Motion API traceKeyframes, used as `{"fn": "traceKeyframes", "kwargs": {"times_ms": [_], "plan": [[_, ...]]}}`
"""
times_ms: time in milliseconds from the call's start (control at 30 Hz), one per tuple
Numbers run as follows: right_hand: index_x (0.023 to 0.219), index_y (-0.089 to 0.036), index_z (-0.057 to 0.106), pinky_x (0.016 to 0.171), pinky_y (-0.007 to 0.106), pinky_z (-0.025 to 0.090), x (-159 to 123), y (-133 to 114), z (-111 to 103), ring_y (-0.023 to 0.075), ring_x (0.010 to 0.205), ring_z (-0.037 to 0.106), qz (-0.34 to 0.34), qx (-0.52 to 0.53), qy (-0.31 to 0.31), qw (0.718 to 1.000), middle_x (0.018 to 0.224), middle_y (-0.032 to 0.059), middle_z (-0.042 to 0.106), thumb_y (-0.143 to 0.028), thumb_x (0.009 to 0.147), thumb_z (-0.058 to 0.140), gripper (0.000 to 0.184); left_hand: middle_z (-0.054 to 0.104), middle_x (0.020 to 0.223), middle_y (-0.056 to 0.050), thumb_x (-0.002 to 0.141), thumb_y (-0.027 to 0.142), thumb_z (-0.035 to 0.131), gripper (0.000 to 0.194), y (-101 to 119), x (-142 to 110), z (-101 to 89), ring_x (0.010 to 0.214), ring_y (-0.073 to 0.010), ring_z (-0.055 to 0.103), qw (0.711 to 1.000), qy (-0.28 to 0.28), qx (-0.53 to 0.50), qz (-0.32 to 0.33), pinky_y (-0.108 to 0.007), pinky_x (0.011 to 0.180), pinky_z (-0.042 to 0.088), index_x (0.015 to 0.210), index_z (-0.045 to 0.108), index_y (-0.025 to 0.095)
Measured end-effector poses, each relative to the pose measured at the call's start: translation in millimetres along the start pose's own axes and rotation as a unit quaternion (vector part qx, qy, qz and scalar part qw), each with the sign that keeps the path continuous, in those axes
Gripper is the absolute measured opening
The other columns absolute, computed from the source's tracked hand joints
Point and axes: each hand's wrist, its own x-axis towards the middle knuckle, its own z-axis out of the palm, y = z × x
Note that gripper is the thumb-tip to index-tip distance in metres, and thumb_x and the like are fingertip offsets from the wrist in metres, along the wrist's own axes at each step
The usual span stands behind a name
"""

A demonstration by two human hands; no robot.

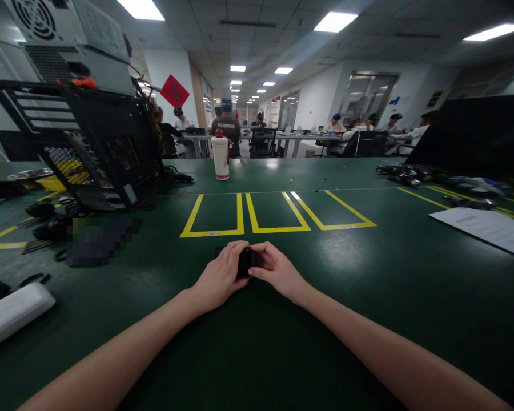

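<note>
Both hands meet over the dark green table point(257, 337), just in front of the yellow tape outlines. A small black object point(244, 264) sits between them; its kind is hard to make out because the fingers cover most of it. My left hand point(221, 274) is closed around its left side, thumb below and fingers over the top. From the right, my right hand point(279, 273) grips it with bent fingers and thumb. A dark bit of it juts out past the left fingers.
An open computer case point(111, 142) with power supplies point(77, 34) on it stands at left. A white bottle point(221, 155) stands beyond the yellow tape point(278, 230). Paper point(488, 228) and cables point(406, 173) lie at right, a white box point(17, 314) at left. Several people sit behind.
</note>
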Motion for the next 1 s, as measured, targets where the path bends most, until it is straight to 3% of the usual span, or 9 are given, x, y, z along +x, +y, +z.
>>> {"fn": "traceKeyframes", "kwargs": {"times_ms": [133, 333, 500, 700, 933, 1000], "plan": [[0.095, -0.023, 0.044, 0.093, 0.036, 0.038, -0.5, -0.6, 2.3, 0.0155, 0.104, 0.048, -0.01, 0.022, -0.016, 1.0, 0.101, -0.0002, 0.049, -0.014, 0.064, 0.063, 0.038, 0.035, 0.12, -0.008, 0.07, 0.018, 0.055, 0.063, -0.8, -0.1, 0.9, 0.109, -0.0237, 0.042, 1.0, 0.006, 0.003, 0.0, -0.043, 0.087, 0.041, 0.12, 0.018, 0.024], [0.092, -0.023, 0.047, 0.084, 0.037, 0.045, -1.5, -8.3, 4.1, 0.0169, 0.098, 0.052, 0.021, 0.009, 0.012, 1.0, 0.1, 0.0005, 0.052, -0.024, 0.072, 0.055, 0.021, 0.036, 0.12, -0.008, 0.073, 0.024, 0.053, 0.059, -1.8, -0.2, 1.4, 0.107, -0.0246, 0.043, 1.0, 0.008, -0.002, 0.004, -0.046, 0.083, 0.042, 0.12, 0.018, 0.025], [0.101, -0.023, 0.045, 0.09, 0.038, 0.041, -0.6, -5.4, 1.6, 0.0168, 0.102, 0.05, 0.028, 0.006, 0.015, 0.999, 0.105, 0.0018, 0.052, -0.017, 0.069, 0.058, 0.034, 0.035, 0.12, -0.007, 0.072, 0.022, 0.053, 0.06, -1.4, -0.4, 1.4, 0.107, -0.0238, 0.044, 1.0, 0.008, -0.002, 0.006, -0.045, 0.084, 0.042, 0.121, 0.018, 0.024], [0.095, -0.024, 0.044, 0.091, 0.036, 0.04, -0.7, -0.4, 1.2, 0.0161, 0.103, 0.049, 0.004, 0.032, -0.013, 0.999, 0.102, -0.0005, 0.051, -0.012, 0.065, 0.062, 0.037, 0.036, 0.119, -0.008, 0.071, 0.019, 0.054, 0.061, -0.7, -0.7, 0.4, 0.108, -0.0236, 0.042, 1.0, 0.007, 0.003, 0.007, -0.043, 0.087, 0.041, 0.12, 0.019, 0.022], [0.092, -0.024, 0.048, 0.084, 0.037, 0.045, -2.2, -11.3, 4.2, 0.0178, 0.098, 0.052, 0.017, 0.01, 0.009, 1.0, 0.1, 0.0007, 0.051, -0.025, 0.073, 0.054, 0.02, 0.036, 0.12, -0.007, 0.072, 0.022, 0.055, 0.06, 1.0, -0.3, -1.7, 0.107, -0.0235, 0.044, 1.0, 0.003, -0.003, 0.001, -0.042, 0.084, 0.043, 0.121, 0.019, 0.024], [0.095, -0.024, 0.048, 0.085, 0.037, 0.044, -1.4, -10.1, 3.6, 0.0177, 0.099, 0.051, 0.02, 0.006, 0.017, 1.0, 0.102, 0.0011, 0.051, -0.023, 0.073, 0.054, 0.023, 0.036, 0.119, -0.007, 0.072, 0.022, 0.054, 0.06, 0.6, -0.1, -0.9, 0.107, -0.0237, 0.044, 1.0, 0.004, -0.004, 0.004, -0.044, 0.085, 0.042, 0.121, 0.019, 0.024]]}}
